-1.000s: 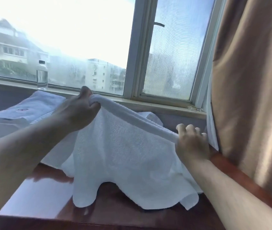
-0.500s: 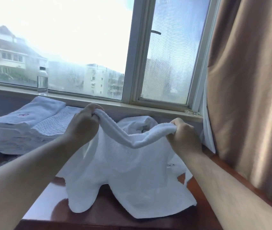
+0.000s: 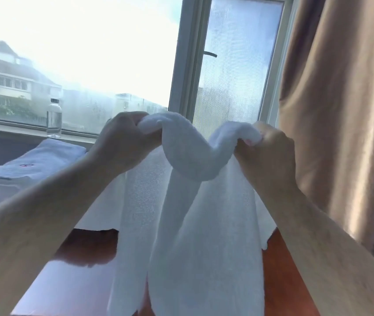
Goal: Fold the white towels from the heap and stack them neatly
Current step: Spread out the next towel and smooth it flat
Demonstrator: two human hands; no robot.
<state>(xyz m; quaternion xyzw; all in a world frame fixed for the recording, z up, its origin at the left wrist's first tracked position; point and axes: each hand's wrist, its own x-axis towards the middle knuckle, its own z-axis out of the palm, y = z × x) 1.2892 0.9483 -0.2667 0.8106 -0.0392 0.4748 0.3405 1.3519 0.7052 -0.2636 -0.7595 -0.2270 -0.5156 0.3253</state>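
My left hand (image 3: 124, 137) and right hand (image 3: 266, 151) each pinch the top edge of the white towel (image 3: 193, 201), raised over the table (image 3: 79, 281), its middle sagging (hands close together); one slack grip could drop a corner and skew the fold

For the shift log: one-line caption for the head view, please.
Left hand and right hand grip a white towel by its top edge over a wooden table, folded towels stacked left.
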